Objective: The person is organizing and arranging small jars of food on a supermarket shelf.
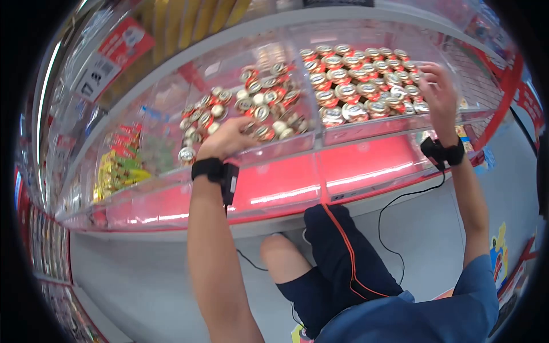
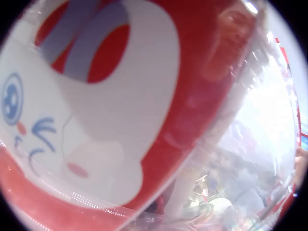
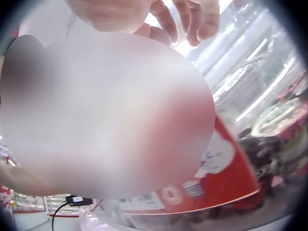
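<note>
In the head view, a person's left hand [image 1: 227, 137] is reaching into a clear plastic bin [image 1: 280, 150] at the centre left of the frame. Its fingertips are dipping among small round packs with gold-rimmed lids and red sides [image 1: 261, 113], which are lying jumbled there, several showing cream-white rounded undersides. The fingers are partly hiding one another, and the left wrist view is showing mostly a red card with a white cartoon figure [image 2: 120, 110], so I cannot tell whether this hand is gripping a pack.

The right hand [image 1: 439, 97] is hovering at the upper right, by the right end of a second clear bin [image 1: 377, 126]. Its fingers are hanging loosely bent around nothing, as the top of the right wrist view is also showing. Similar gold-and-red packs [image 1: 366, 89] are standing close together in rows beside it, lids facing up.

Yellow and green packets [image 1: 117, 171] are sitting at the left of the frame, and a red-and-white price sign [image 1: 114, 57] is hanging at the upper left. A glossy red panel [image 1: 366, 160] is running below the bins. The person is wearing dark shorts with an orange stripe [image 1: 326, 303].
</note>
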`<state>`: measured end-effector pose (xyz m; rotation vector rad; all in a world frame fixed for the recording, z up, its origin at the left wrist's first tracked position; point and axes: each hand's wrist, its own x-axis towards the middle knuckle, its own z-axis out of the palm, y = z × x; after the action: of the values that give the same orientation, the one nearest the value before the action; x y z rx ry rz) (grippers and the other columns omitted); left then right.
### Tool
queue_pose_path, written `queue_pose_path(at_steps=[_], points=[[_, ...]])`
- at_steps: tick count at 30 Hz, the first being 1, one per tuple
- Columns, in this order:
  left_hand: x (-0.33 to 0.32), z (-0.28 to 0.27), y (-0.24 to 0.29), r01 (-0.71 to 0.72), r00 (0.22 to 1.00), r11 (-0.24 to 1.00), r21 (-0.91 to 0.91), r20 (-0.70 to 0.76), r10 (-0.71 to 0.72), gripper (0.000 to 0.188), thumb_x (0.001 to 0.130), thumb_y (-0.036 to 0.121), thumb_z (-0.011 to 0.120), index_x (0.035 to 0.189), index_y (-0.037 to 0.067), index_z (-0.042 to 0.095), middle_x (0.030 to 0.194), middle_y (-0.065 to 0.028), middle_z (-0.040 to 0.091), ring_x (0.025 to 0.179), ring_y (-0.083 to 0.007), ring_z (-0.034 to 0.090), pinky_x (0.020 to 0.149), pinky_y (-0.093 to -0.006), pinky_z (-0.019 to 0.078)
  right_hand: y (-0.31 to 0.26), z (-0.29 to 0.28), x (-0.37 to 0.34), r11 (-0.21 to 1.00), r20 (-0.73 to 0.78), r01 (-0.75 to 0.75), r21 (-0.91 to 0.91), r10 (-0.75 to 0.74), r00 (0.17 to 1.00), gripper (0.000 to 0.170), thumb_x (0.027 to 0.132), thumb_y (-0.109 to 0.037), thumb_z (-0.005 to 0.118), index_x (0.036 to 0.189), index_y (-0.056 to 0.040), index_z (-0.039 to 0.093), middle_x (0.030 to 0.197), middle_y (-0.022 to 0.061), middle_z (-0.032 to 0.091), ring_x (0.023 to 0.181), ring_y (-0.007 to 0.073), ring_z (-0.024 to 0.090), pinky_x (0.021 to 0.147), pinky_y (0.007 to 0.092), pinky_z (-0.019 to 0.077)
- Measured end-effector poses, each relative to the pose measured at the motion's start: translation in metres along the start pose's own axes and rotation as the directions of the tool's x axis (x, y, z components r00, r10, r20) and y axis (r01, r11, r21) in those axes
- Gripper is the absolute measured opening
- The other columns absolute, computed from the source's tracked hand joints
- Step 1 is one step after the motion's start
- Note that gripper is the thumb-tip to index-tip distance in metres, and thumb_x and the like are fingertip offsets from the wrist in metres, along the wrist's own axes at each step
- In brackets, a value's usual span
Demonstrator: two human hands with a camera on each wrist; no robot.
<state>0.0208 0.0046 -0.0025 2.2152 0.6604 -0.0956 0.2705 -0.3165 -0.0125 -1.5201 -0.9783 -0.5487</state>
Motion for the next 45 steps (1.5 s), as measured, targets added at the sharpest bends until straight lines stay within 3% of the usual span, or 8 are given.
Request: queue_pose_path(at_steps=[4, 10, 14, 22, 27, 30, 34, 45], points=[[0.007, -0.003, -0.006, -0.111, 0.993, 0.988, 0.108, -0.015, 0.113, 0.05, 0.069, 0.012, 0.072, 0.116, 0.004, 0.055, 0.082, -0.0045, 0.058, 0.077, -0.0129, 0.054, 0.069, -0.0279, 0.0438, -0.076, 0.021, -0.025, 0.956, 0.248, 0.073, 0.283, -0.146, 0.958, 0.015, 0.082, 0.001, 0.053, 0.097, 0.0016, 0.057, 0.097, 0.0058, 0.056, 0.081, 0.0111, 0.053, 0.068, 0.0242, 0.0434], [0.003, 0.001, -0.008, -0.272, 0.96, 0.962, 0.016, -0.064, 0.272, 0.049, 0.064, 0.01, 0.073, 0.111, 0.005, 0.057, 0.097, -0.0036, 0.061, 0.09, -0.0139, 0.055, 0.079, -0.028, 0.0437, -0.141, 0.158, 0.002, 0.838, 0.711, 0.535, 0.109, -0.442, 0.547, 0.015, 0.073, -0.003, 0.056, 0.086, 0.0008, 0.062, 0.087, 0.015, 0.062, 0.081, 0.0286, 0.062, 0.07, 0.0353, 0.0494], [0.013, 0.002, -0.019, -0.252, 0.943, 0.94, 0.232, -0.158, 0.292, 0.048, 0.063, 0.026, 0.076, 0.103, 0.004, 0.061, 0.097, -0.0146, 0.065, 0.09, -0.0267, 0.061, 0.079, -0.0356, 0.0473, -0.144, 0.239, 0.008, 0.855, 0.95, 0.466, -0.226, 0.087, 0.301, 0.023, 0.069, -0.013, 0.059, 0.086, -0.0006, 0.068, 0.091, 0.0183, 0.065, 0.092, 0.0307, 0.062, 0.079, 0.0364, 0.0497], [0.012, -0.001, -0.017, -0.193, 0.975, 0.944, 0.268, -0.056, 0.216, 0.039, 0.073, 0.03, 0.069, 0.102, 0.005, 0.062, 0.09, -0.0133, 0.065, 0.079, -0.0226, 0.06, 0.076, -0.0339, 0.0456, -0.121, 0.255, 0.005, 0.839, 0.949, 0.445, -0.313, 0.293, 0.117, 0.031, 0.074, -0.024, 0.053, 0.094, -0.003, 0.065, 0.092, 0.0207, 0.064, 0.087, 0.033, 0.062, 0.074, 0.0391, 0.0487], [0.022, 0.005, -0.028, -0.181, 0.968, 0.955, 0.236, -0.13, 0.216, 0.03, 0.073, 0.02, 0.066, 0.099, 0.004, 0.062, 0.083, -0.011, 0.064, 0.074, -0.0171, 0.057, 0.072, -0.0323, 0.0452, -0.117, 0.256, -0.004, 0.837, 0.937, 0.426, -0.343, 0.273, 0.218, 0.03, 0.072, -0.02, 0.058, 0.094, -0.0013, 0.065, 0.089, 0.0202, 0.064, 0.082, 0.0332, 0.063, 0.07, 0.0382, 0.0498], [0.028, 0.003, -0.035, -0.165, 0.968, 0.972, 0.166, -0.163, 0.192, 0.033, 0.07, 0.016, 0.07, 0.1, 0.004, 0.063, 0.086, -0.0086, 0.065, 0.075, -0.0179, 0.057, 0.073, -0.0326, 0.0453, -0.115, 0.241, -0.013, 0.742, 0.832, 0.567, -0.356, -0.025, 0.555, 0.029, 0.067, -0.013, 0.064, 0.091, 0.0022, 0.06, 0.085, 0.0167, 0.059, 0.078, 0.0329, 0.061, 0.068, 0.0389, 0.0495], [0.029, 0.0, -0.034, -0.123, 0.986, 0.985, 0.124, -0.094, 0.135, 0.034, 0.068, 0.013, 0.072, 0.097, -0.001, 0.061, 0.079, -0.0051, 0.061, 0.073, -0.0126, 0.055, 0.069, -0.0284, 0.0448, -0.167, 0.15, -0.002, 0.771, 0.674, 0.574, -0.277, -0.269, 0.687, 0.036, 0.067, -0.014, 0.068, 0.096, -0.0006, 0.05, 0.082, 0.0111, 0.058, 0.072, 0.0265, 0.061, 0.062, 0.0346, 0.0482], [0.004, -0.002, -0.006, -0.108, 0.994, 0.994, -0.022, -0.011, 0.108, 0.034, 0.07, 0.009, 0.071, 0.101, 0.001, 0.06, 0.082, -0.0035, 0.059, 0.074, -0.0115, 0.054, 0.069, -0.0271, 0.0451, -0.042, -0.024, 0.029, 0.965, 0.29, -0.204, -0.162, 0.244, 0.925, 0.036, 0.079, -0.033, 0.069, 0.092, -0.0022, 0.056, 0.063, -0.0003, 0.051, 0.058, 0.0044, 0.047, 0.05, 0.0214, 0.035]])
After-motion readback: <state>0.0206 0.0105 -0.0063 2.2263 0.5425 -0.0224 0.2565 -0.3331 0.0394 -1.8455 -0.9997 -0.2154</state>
